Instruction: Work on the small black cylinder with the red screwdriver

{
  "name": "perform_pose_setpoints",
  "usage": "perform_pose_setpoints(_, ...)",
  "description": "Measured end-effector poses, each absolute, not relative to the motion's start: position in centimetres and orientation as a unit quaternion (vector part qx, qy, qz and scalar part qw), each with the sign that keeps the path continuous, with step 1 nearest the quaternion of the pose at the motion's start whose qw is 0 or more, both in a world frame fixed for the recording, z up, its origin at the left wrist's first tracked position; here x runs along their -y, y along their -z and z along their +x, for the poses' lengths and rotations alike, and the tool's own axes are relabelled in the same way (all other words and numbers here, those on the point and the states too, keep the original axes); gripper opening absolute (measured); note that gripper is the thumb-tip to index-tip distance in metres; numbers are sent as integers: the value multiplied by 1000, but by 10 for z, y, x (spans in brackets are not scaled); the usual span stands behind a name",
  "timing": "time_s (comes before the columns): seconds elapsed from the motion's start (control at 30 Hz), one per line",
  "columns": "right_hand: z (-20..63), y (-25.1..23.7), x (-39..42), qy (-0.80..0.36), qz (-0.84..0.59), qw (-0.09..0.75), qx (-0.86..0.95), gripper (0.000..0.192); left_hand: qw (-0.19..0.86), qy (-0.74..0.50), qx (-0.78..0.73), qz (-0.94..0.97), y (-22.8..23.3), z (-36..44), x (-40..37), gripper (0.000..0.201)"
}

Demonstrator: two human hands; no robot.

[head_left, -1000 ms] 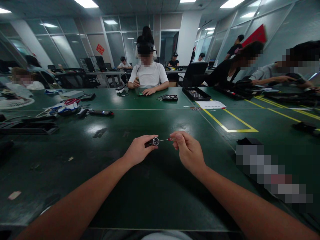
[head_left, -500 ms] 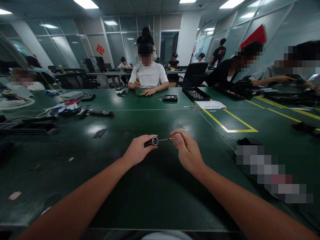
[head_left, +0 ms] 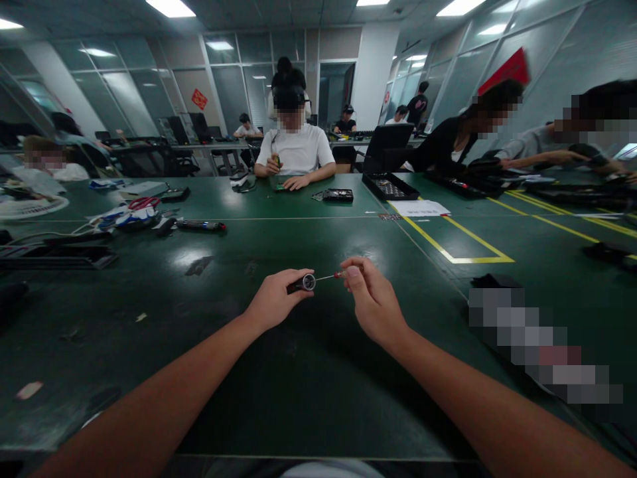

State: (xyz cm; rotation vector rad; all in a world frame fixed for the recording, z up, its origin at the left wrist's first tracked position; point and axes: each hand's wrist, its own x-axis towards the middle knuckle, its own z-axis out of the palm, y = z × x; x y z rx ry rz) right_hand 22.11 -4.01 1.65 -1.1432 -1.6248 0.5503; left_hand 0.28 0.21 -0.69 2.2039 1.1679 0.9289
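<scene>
Nearest the camera, two bare forearms run up from the bottom edge and meet over the middle of the green table (head_left: 308, 372). The left hand (head_left: 273, 302) is clenched around a small dark cylinder (head_left: 301, 284), whose round metal-rimmed end faces right. The right hand (head_left: 373, 302) pinches the red handle of a thin screwdriver (head_left: 332, 276) between thumb and fingertips; its bright, needle-slim shaft runs straight to the cylinder's end face and appears to touch it. As a judgement, the work is in mid-course: tool and part are already brought together and engaged, the part is off the table and not set down, and whatever the tip is turning looks unfinished (the end face is too small to show a screw).

The table top is a smooth, slightly glossy mat, scuffed and spotted with paper scraps. At about 3 o'clock from the hands lies a flat dark object, mostly blurred. At 1 o'clock, yellow tape (head_left: 450, 249) marks out a rectangle, with a white sheet (head_left: 421, 208) beyond it. At 10 o'clock sit red-handled scissors (head_left: 143, 201), cables and a dark pen-like tool (head_left: 202, 226).

Farther off at 12 o'clock, a black tray (head_left: 391, 187) of small parts, and a person in a white T-shirt (head_left: 297, 151) seated across the table; others work at 2 o'clock, with glass partitions behind.
</scene>
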Motion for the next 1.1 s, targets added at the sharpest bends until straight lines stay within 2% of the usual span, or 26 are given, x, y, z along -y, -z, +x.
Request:
perform_pose_setpoints(0.13,221,-18,41,-213,-476,513,682,36,240,-338,-425,804,7,3,-2,41)
perform_pose_setpoints(0.37,222,-16,41,-236,-462,509,686,23,242,-343,-441,793,5,2,-4,41)
perform_pose_setpoints(0.6,221,-17,41,-264,-461,515,672,27,246,-337,-437,797,4,3,-2,40)
perform_pose_setpoints(0.83,220,-11,27,-341,-457,586,575,28,223,-339,-423,810,3,4,-1,41)
perform_pose_setpoints(0.9,223,-6,19,-396,-458,605,518,30,210,-336,-409,822,1,4,-1,41)
perform_pose_setpoints(1.0,231,4,5,-529,-459,565,437,32,198,-335,-400,830,-1,4,-2,41)
perform_pose_setpoints(1.1,236,10,-1,-529,-454,574,430,33,206,-328,-414,824,-1,3,-3,42)
